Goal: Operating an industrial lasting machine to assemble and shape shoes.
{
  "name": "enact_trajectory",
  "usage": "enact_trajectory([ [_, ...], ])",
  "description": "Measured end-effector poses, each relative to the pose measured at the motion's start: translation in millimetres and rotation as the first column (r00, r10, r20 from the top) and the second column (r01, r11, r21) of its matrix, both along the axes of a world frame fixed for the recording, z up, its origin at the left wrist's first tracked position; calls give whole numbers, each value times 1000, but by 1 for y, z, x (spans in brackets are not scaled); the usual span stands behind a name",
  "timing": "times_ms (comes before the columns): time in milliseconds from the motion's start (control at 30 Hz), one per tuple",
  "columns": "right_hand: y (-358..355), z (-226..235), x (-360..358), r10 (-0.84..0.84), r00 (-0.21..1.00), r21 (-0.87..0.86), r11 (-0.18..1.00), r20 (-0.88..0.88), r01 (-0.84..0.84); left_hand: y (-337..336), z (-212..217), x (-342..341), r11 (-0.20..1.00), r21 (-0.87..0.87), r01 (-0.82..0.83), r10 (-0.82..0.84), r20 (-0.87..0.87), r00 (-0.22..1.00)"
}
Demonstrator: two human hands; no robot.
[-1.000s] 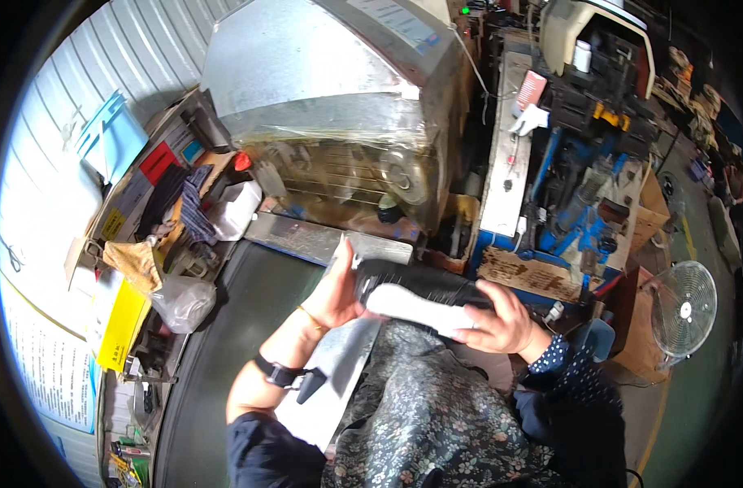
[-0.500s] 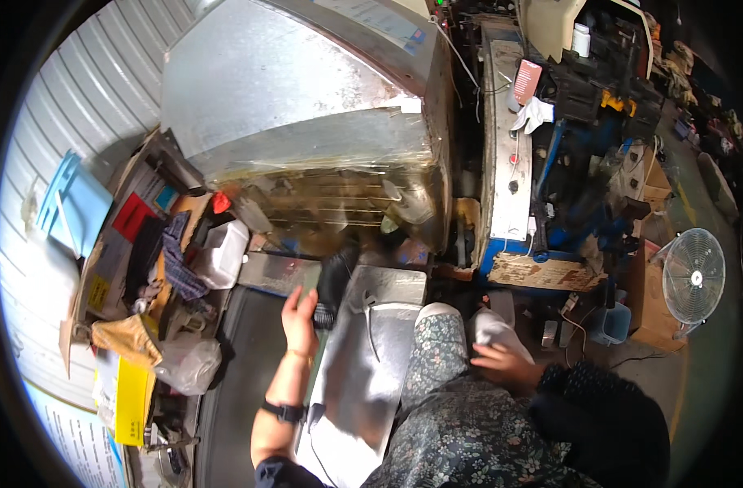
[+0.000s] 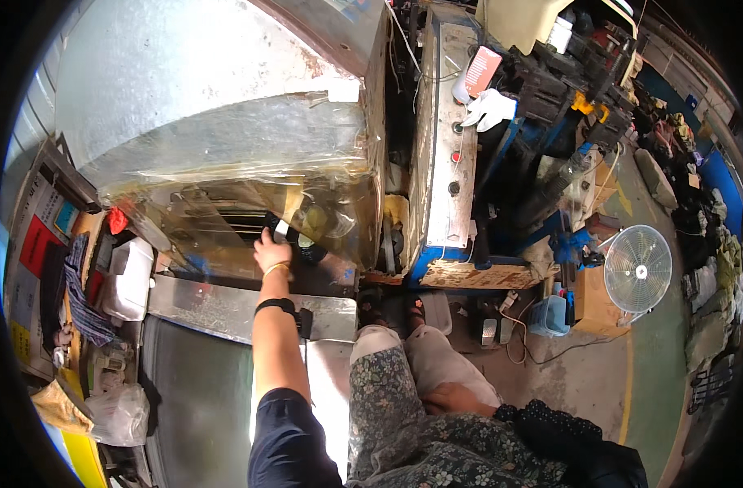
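Note:
My left hand [image 3: 271,252] reaches forward under the raised clear plastic sheet [image 3: 327,183] at the mouth of a metal machine [image 3: 225,130]. Against its fingers is a black, soft-looking piece [image 3: 308,249] with a pale band; the fingers appear closed on its near end. Its exact kind is unclear behind the plastic glare. My right hand [image 3: 453,398] lies on my leg, with its fingers stretched over the cloth and nothing visible in them. Below my left forearm runs a metal ledge [image 3: 209,305], with a dark flat belt-like surface [image 3: 197,390] nearer me.
Cluttered shelving on the left carries a white tub [image 3: 128,281] and a clear plastic bag [image 3: 119,415]. Right of the machine stands a worn control cabinet [image 3: 449,195] with buttons and a white glove [image 3: 489,110]. A fan [image 3: 638,268] and a blue basket [image 3: 548,315] stand farther right.
My left hand has moved forward into the machine mouth, and the black piece has gone with it. The view has shifted right. My right hand stays on my leg.

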State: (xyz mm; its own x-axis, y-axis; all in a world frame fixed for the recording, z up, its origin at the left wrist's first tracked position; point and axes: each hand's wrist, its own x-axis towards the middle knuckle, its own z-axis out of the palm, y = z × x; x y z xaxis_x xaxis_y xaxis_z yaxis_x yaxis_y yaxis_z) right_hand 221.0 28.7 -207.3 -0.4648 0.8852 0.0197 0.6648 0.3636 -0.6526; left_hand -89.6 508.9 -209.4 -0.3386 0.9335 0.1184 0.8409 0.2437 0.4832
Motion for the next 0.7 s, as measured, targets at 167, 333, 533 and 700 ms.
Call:
enact_trajectory([
  [167, 10, 16, 1, 10, 1000, -32, 999, -15, -10, 32, 1, -45, 998, -39, -46, 56, 321, 945],
  [333, 20, 19, 5, -16, 1000, -112, 994, -8, 15, 50, -14, -8, 970, -240, 24, -65, -166, 984],
  [533, 32, 19, -1, 20, 990, -114, 993, -139, -36, 53, -27, -51, 898, 239, 370, -232, -457, 859],
  [700, 34, 33, 1, -39, 999, -205, 978, -7, 37, -7, 32, -25, 899, 239, 367, -97, -708, 699],
])
